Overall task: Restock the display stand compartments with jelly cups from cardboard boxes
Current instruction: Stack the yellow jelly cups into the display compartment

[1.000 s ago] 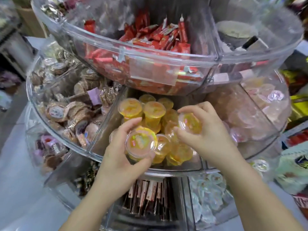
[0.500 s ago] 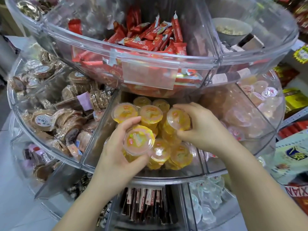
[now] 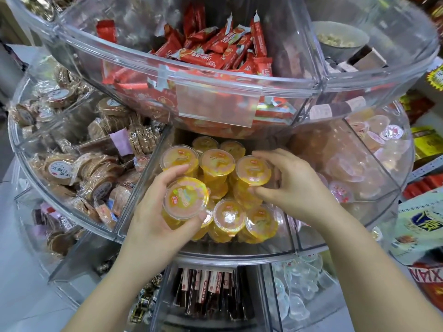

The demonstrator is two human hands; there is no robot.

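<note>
A clear acrylic tiered display stand (image 3: 230, 254) fills the view. Its middle tier holds a compartment with several yellow jelly cups (image 3: 217, 164). My left hand (image 3: 155, 212) grips one yellow jelly cup (image 3: 185, 197) by its sides, at the front left of that compartment. My right hand (image 3: 294, 185) pinches another yellow jelly cup (image 3: 253, 170) between thumb and fingers at the pile's right side. More cups (image 3: 229, 215) lie tilted along the compartment's front wall.
Wrapped round biscuits (image 3: 72, 164) fill the compartment to the left, pink jelly cups (image 3: 354, 164) the one to the right. Red snack bars (image 3: 215, 51) sit in the upper tier overhanging the pile. Clear jelly cups (image 3: 294, 288) and stick packs (image 3: 206, 288) occupy the bottom tier.
Both hands have shifted slightly deeper into the compartment. The right hand's cup now sits upright against the pile; the left hand still holds its cup.
</note>
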